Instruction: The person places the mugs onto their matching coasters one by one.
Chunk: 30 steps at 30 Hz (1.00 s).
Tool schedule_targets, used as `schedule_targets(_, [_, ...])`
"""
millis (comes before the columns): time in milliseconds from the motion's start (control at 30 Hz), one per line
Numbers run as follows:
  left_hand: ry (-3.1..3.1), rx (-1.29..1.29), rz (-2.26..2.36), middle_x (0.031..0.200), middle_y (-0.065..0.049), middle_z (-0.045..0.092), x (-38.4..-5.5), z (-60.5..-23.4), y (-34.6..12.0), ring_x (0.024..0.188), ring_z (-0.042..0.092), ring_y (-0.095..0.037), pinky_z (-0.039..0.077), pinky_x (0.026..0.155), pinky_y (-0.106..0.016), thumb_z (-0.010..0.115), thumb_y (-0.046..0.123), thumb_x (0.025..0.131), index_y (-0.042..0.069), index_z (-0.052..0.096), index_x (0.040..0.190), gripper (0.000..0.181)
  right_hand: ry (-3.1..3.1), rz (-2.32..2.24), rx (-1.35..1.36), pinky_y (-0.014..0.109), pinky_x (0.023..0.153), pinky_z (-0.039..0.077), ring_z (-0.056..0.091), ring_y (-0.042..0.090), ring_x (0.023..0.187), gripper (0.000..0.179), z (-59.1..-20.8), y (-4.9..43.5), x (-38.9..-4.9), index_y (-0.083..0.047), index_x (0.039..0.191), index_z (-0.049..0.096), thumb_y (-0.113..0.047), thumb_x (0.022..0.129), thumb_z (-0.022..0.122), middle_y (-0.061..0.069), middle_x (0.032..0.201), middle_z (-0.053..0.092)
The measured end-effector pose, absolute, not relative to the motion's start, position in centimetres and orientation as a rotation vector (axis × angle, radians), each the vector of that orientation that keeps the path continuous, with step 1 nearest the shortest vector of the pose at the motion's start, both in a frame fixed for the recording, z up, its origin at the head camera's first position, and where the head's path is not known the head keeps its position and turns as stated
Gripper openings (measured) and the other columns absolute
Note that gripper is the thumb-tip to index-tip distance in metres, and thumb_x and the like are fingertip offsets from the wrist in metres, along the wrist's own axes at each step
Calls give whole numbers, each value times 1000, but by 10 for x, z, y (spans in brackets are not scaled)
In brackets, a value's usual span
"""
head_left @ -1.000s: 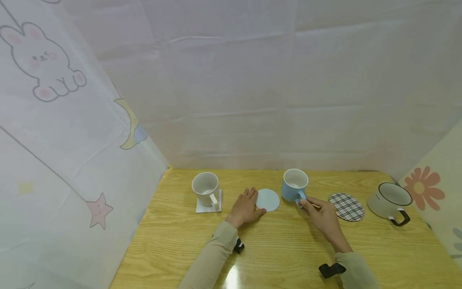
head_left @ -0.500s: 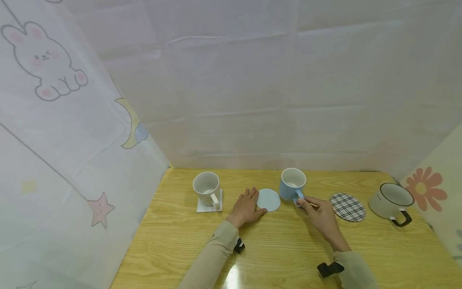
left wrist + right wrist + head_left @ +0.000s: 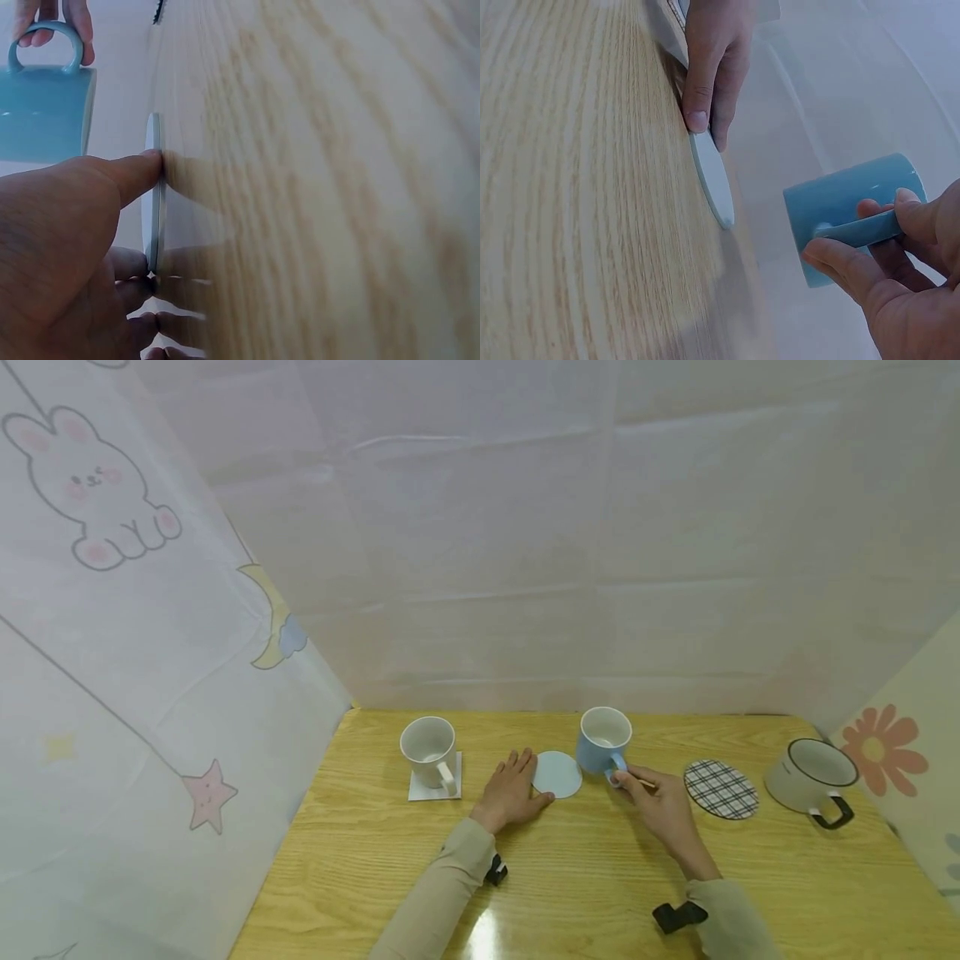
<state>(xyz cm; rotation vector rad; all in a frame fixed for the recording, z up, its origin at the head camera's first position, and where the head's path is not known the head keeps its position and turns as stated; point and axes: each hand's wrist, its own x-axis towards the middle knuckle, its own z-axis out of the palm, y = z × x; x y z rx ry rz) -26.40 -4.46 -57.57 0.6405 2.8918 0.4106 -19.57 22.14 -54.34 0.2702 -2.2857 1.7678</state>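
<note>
Crops and occlusions

Left wrist: glossy light-blue cylindrical mug (image 3: pixel 43 112) cut by left edge; left-hand grip (image 3: pixel 67 247) cropped left and bottom.
Right wrist: right-hand grip (image 3: pixel 911 292) cut by right edge, hides part of the mug's handle (image 3: pixel 859 231).
Head: off-white tapered mug (image 3: pixel 429 764) hides much of white square coaster (image 3: pixel 418 793); beige sleeves (image 3: pixel 438 893) and yellow wood-grain worktop (image 3: pixel 570 893) cut at bottom; mark on cream black-rimmed mug (image 3: pixel 798 785) too small to read.

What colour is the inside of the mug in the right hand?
White. The mug's inside shows best in the head view.
</note>
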Motion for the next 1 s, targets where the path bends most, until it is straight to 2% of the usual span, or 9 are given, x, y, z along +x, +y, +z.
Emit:
schedule_targets(233, [2888,641,398,176,-14,29,-263,-574,-45,163,27,-37,30,131,-52,59,57,106,3,32,167,86,-2274,1795,273,27,83,64,75,1,97,32,-540,217,-196,18,130,66,0,104,67,40,115,72])
schedule_targets(633, [2888,639,398,176,-14,29,-262,-571,-44,163,27,-37,30,131,-52,60,56,106,3,32,167,86,-2269,1804,328,27,82,65,76,4,98,31,-540,216,-198,19,130,66,1,104,66,38,112,73])
schedule_targets(1000, [2875,631,375,177,-13,26,-262,-572,-44,164,24,-36,28,132,-51,57,57,107,4,30,169,86,-2295,1838,288,27,85,64,74,1,100,33,-541,213,-200,17,132,66,-4,106,66,40,121,70])
